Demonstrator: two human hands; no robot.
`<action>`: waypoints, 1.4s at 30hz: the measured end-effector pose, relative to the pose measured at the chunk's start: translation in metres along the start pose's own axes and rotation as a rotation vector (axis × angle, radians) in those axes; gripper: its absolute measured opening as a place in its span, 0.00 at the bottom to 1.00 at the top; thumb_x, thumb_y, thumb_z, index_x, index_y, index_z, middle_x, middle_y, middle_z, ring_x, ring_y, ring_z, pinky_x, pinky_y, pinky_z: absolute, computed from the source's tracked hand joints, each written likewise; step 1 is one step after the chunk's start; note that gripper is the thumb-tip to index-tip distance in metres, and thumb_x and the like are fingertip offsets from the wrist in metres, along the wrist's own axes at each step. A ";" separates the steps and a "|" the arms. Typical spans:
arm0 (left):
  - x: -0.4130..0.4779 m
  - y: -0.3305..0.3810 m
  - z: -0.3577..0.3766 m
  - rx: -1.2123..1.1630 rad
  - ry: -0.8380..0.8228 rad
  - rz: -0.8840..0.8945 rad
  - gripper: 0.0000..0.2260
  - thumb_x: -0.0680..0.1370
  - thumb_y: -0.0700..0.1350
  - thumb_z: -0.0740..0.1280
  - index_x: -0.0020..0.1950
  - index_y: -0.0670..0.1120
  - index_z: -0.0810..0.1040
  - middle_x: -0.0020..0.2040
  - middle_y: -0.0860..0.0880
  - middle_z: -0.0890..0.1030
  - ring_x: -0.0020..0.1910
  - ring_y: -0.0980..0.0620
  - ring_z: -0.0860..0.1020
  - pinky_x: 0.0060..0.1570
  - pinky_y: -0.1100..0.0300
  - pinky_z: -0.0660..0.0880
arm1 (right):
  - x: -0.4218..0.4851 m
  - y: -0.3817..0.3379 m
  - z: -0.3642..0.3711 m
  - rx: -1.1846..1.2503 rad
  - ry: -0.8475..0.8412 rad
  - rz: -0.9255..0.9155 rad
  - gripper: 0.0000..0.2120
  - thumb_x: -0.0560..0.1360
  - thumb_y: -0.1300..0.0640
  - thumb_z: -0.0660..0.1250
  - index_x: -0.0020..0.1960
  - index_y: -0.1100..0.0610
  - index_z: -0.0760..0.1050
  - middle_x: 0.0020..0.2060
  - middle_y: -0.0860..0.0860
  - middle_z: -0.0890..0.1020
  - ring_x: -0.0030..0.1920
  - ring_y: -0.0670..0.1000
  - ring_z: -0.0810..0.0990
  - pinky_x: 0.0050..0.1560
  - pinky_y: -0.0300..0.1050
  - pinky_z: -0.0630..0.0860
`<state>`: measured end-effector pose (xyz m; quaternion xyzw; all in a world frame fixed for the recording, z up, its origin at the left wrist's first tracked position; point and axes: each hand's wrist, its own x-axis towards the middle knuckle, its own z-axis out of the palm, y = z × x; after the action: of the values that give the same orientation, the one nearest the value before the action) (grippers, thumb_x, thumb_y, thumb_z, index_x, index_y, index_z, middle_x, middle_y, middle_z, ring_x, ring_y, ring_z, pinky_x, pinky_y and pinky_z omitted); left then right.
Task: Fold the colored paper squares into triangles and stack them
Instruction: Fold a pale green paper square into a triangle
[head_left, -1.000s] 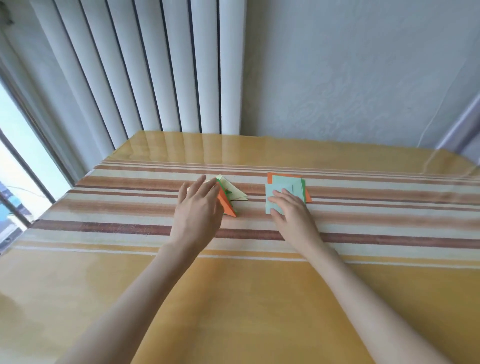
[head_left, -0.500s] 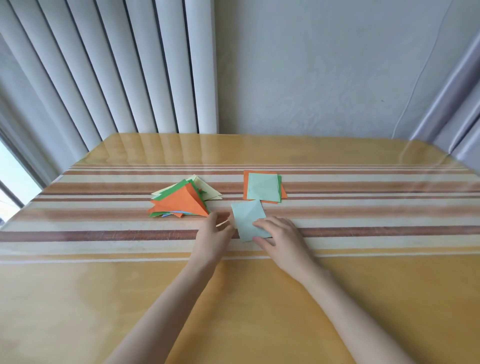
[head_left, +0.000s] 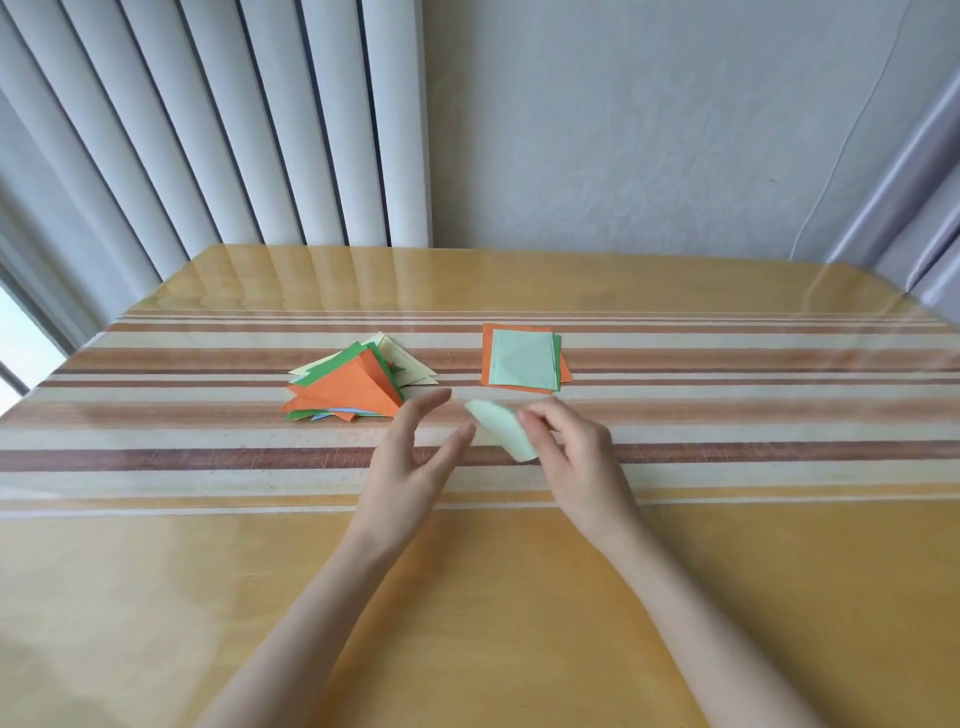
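Observation:
A pale green paper square (head_left: 498, 428) curls upward just above the table, pinched at its near right corner by my right hand (head_left: 571, 457). My left hand (head_left: 410, 457) hovers open beside the sheet's left edge, fingers straight, not clearly touching it. A loose pile of folded triangles (head_left: 353, 387), orange on top with green and cream ones beneath, lies to the left. Behind the hands sits a stack of flat squares (head_left: 522, 358), pale green on top of orange and green.
The striped cloth under a glossy clear cover spans the yellow table (head_left: 467, 597). Vertical blinds (head_left: 234, 130) and a grey wall stand behind the far edge. A window shows at the far left.
My right hand has lifted the pale green sheet off the table and bent it. My left hand has opened and drawn slightly off the sheet's left corner.

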<state>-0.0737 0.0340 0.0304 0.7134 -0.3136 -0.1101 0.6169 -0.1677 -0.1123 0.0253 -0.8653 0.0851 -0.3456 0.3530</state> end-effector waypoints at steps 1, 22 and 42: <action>0.001 0.004 -0.003 -0.041 -0.022 0.004 0.14 0.76 0.46 0.69 0.61 0.50 0.74 0.56 0.56 0.79 0.55 0.68 0.76 0.48 0.74 0.71 | 0.001 -0.007 -0.004 0.130 0.003 0.073 0.15 0.80 0.51 0.59 0.45 0.61 0.76 0.34 0.52 0.77 0.35 0.50 0.73 0.38 0.47 0.71; -0.003 -0.015 -0.029 -0.173 -0.416 -0.180 0.07 0.79 0.34 0.64 0.50 0.43 0.79 0.42 0.53 0.83 0.42 0.58 0.79 0.40 0.68 0.72 | -0.005 -0.002 -0.027 0.509 -0.383 0.535 0.13 0.81 0.63 0.59 0.60 0.53 0.77 0.48 0.53 0.84 0.47 0.51 0.81 0.45 0.44 0.76; -0.034 -0.040 -0.043 0.656 -0.405 0.299 0.22 0.74 0.68 0.60 0.54 0.55 0.79 0.56 0.60 0.76 0.55 0.56 0.72 0.54 0.51 0.71 | -0.031 0.015 -0.011 -0.447 -0.436 -0.339 0.12 0.73 0.59 0.61 0.48 0.57 0.83 0.45 0.48 0.81 0.47 0.50 0.75 0.48 0.41 0.70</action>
<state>-0.0643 0.0902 -0.0059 0.7828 -0.5472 -0.0516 0.2918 -0.1963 -0.1173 0.0043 -0.9763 -0.0638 -0.1794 0.1025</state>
